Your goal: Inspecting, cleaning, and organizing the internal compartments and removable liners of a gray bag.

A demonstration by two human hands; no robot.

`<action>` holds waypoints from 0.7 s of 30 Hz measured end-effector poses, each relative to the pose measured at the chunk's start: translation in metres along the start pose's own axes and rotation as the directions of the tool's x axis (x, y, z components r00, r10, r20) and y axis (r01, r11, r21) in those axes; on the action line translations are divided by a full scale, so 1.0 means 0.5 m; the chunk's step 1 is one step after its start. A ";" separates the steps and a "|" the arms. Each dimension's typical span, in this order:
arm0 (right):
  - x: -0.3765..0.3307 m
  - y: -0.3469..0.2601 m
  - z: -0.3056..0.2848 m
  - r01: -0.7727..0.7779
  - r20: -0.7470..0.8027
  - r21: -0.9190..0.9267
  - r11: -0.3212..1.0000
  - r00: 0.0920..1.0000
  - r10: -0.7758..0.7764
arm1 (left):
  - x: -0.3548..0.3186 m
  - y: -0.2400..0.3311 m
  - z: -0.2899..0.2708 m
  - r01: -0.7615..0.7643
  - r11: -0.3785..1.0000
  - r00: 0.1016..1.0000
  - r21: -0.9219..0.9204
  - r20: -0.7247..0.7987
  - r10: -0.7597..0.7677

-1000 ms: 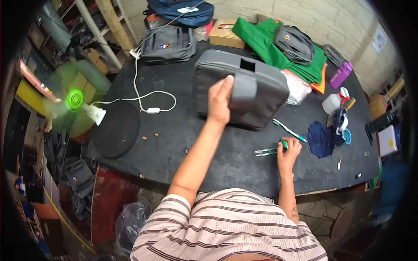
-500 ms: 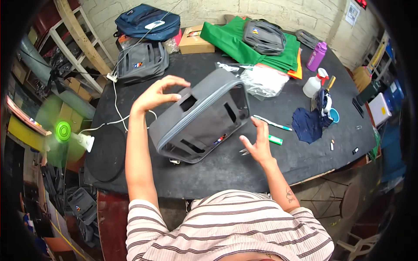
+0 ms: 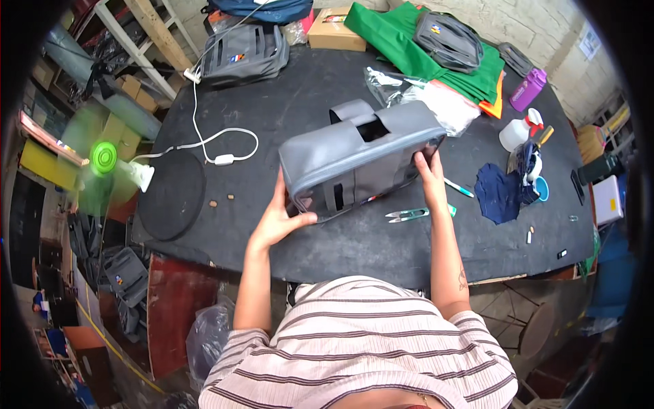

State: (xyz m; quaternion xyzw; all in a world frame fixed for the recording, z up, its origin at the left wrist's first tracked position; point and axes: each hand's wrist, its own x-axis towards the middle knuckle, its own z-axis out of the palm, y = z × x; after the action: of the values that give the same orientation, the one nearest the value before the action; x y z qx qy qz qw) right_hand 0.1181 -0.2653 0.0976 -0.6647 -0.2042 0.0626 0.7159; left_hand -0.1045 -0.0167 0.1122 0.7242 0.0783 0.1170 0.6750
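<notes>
A boxy grey bag [image 3: 327,155] stands tilted above the middle of the black table, its dark strip handle or flap raised on top beside a rectangular opening. My left hand [image 3: 276,223] grips its lower left corner, thumb on the front and fingers along the side. My right hand [image 3: 430,178] clasps the right end, with the thumb in front and part of the fingers hidden. Thread snips [image 3: 407,215] lie on the table just left of my right forearm. A thin white-and-teal stick [image 3: 458,188] rests to the right of that forearm.
A white cord [image 3: 225,159] trails across the table's left side to a spinning green fan [image 3: 103,158]. Grey bags [image 3: 242,58], green cloth [image 3: 388,34] and plastic bags [image 3: 449,102] lie at the back. A spray bottle [image 3: 518,133], purple bottle [image 3: 528,90] and navy cloth [image 3: 496,194] stand or lie right.
Both hands have closed on the bag, the left shifting from its top to the lower left corner. The bag has turned more level, its top opening facing up. The head view has shifted too.
</notes>
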 end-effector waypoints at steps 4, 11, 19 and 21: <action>0.016 -0.053 0.048 0.059 0.066 -0.054 0.997 0.996 -0.055 | -0.009 -0.008 0.005 -0.149 0.988 0.952 -0.047 -0.278 0.130; 0.021 -0.078 0.135 -0.039 0.266 0.125 0.991 0.964 0.004 | -0.032 0.039 -0.081 -0.136 0.894 0.849 -0.427 -0.515 -0.117; -0.005 -0.087 0.240 -0.124 0.466 0.107 0.987 0.883 0.060 | -0.145 0.023 -0.160 -0.144 0.766 0.758 -0.626 -0.568 -0.322; -0.007 -0.074 0.266 -0.116 0.492 0.097 0.989 0.869 0.054 | -0.174 0.002 -0.174 -0.165 0.747 0.740 -0.645 -0.582 -0.339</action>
State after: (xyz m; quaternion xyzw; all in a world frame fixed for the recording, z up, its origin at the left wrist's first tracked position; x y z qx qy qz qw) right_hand 0.0580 -0.1473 0.1375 -0.5903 -0.3445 0.2722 0.6773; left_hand -0.2120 0.0429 0.1130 0.3417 0.3040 0.3535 0.8160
